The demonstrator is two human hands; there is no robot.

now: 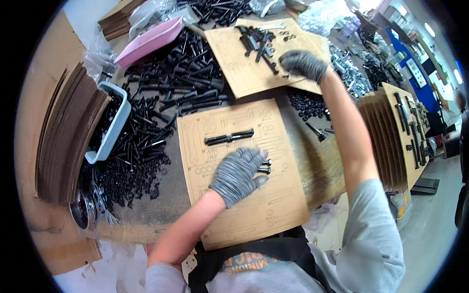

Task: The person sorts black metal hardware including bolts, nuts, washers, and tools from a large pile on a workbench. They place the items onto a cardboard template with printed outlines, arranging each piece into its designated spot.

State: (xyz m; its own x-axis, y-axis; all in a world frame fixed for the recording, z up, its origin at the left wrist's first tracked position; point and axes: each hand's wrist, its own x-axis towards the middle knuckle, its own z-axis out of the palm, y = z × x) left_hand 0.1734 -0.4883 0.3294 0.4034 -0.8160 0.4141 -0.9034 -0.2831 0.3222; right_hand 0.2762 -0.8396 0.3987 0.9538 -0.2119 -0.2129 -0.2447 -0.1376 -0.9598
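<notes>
A tan cardboard sheet (273,205) printed with part outlines lies in front of me. My left hand (238,175), in a grey knit glove, rests on its middle with short black bolts (265,166) at the fingertips. Two long black bolts (228,137) lie end to end higher on the sheet. My right hand (303,64), also gloved, reaches to a second cardboard sheet (244,68) farther back, beside a cluster of black bolts and washers (258,41). Whether it grips anything is hidden.
A large heap of black bolts (166,97) covers the table's left. A light blue bin (112,124), a pink tray (149,41) and a stack of corrugated cardboard (68,136) sit left. Black washers (305,103) lie right; filled boards (405,127) stand far right.
</notes>
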